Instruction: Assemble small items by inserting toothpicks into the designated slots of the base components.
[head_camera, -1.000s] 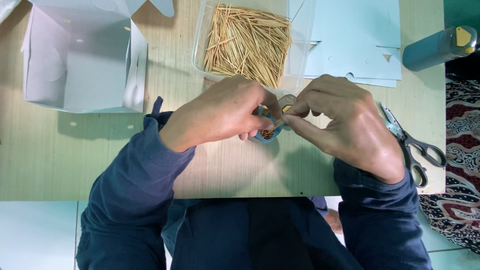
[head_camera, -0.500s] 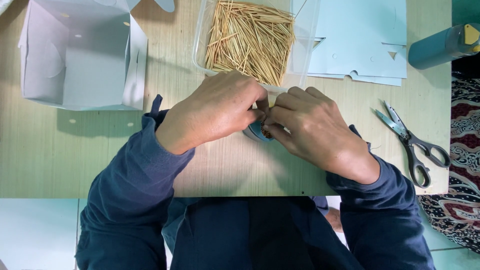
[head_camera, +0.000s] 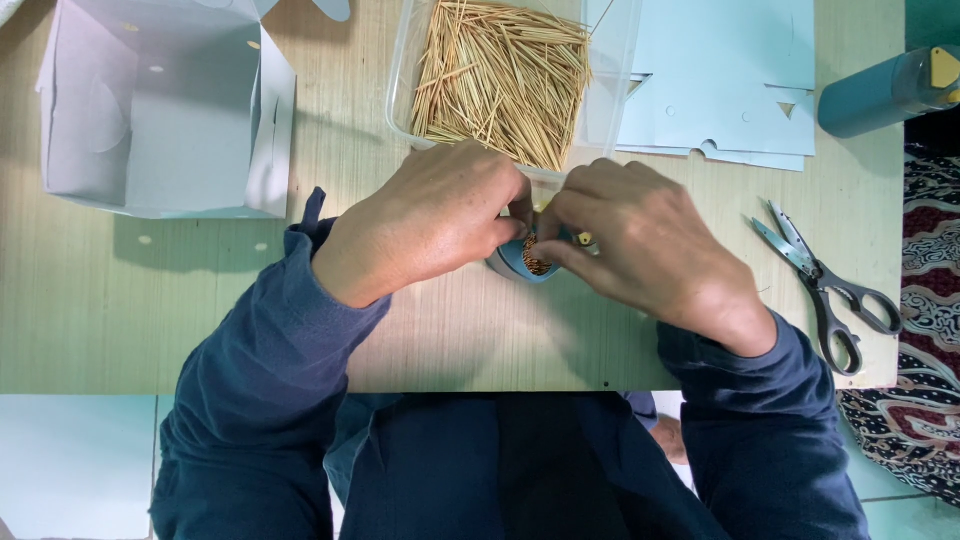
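While both hands meet over the wooden table (head_camera: 150, 320), the left hand (head_camera: 425, 230) and right hand (head_camera: 640, 245) pinch a small blue toothpick-filled container (head_camera: 522, 262), just before the clear toothpick tray (head_camera: 405, 90).

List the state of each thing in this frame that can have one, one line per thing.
Left hand: closed, gripping the small blue container.
Right hand: closed on the same container, fingertips at its mouth.
Small blue container: open, filled with toothpick ends.
Clear tub: uncovered, full of loose toothpicks.
White paper box: open, on its side.
Scissors: shut, lying flat.
Blue bottle: capped, lying on its side.
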